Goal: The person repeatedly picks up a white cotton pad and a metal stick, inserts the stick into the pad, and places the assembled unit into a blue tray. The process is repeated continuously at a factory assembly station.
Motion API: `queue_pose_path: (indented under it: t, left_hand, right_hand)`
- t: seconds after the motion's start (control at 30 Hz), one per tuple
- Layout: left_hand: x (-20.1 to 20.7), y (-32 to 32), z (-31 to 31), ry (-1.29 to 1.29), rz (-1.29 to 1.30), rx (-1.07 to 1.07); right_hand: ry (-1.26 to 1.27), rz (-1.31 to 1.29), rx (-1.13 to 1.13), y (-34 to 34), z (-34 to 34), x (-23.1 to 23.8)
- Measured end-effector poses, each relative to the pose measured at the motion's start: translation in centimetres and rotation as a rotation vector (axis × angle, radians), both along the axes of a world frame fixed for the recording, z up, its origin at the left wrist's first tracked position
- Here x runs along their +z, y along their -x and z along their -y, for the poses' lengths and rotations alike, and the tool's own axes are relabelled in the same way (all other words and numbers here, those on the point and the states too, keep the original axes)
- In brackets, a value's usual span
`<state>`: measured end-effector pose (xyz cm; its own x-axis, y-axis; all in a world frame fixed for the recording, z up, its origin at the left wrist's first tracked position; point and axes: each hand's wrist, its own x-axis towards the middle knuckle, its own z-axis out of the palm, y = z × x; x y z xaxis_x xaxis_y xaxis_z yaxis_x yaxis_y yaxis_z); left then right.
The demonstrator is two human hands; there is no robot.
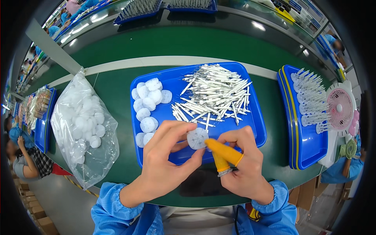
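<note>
Hands meet over the near edge of the green table (117,98), just above the front rim of the blue tray (256,131). The left hand (164,156) has its grip closed on a small white round disc (197,138), pinched between thumb and fingertips and held flat toward the camera. The right hand (241,162), with an orange finger cot (224,150) on its forefinger, presses that covered tip against the disc's right edge; its grip is clenched, though I cannot tell whether anything thin sits inside it.

On the tray lie a cluster of more white discs (147,105) at the left and a loose heap of white sticks (215,96) at the far right. A clear bag of discs (84,121) rests toward the table's left edge, and a second blue tray (303,145) with finished stick pieces stands at the right edge.

Judging by this, the step in hand is fitting or seating one disc. The next move seems to call for a steady pinch and a fine, centred push.
</note>
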<state>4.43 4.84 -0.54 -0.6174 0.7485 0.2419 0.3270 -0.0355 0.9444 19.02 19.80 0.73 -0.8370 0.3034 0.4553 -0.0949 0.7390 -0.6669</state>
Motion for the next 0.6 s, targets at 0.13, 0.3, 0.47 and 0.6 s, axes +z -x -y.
queue_pose_path:
  t: [0.13,0.3,0.47,0.6]
  left_hand:
    - [0.08,-0.06,0.07,0.002,-0.030,-0.018]
    - [-0.06,-0.05,0.11,-0.001,-0.025,-0.013]
    - [-0.08,0.00,0.00,-0.015,-0.012,0.003]
    - [0.06,-0.13,0.04,0.004,-0.052,-0.018]
  right_hand:
    - [0.014,0.015,0.051,0.25,0.09,0.02]
    - [0.015,-0.005,0.008,-0.10,0.32,0.31]
    - [-0.055,0.001,0.022,-0.08,-0.19,0.34]
    - [-0.022,-0.034,-0.016,-0.16,0.01,0.23]
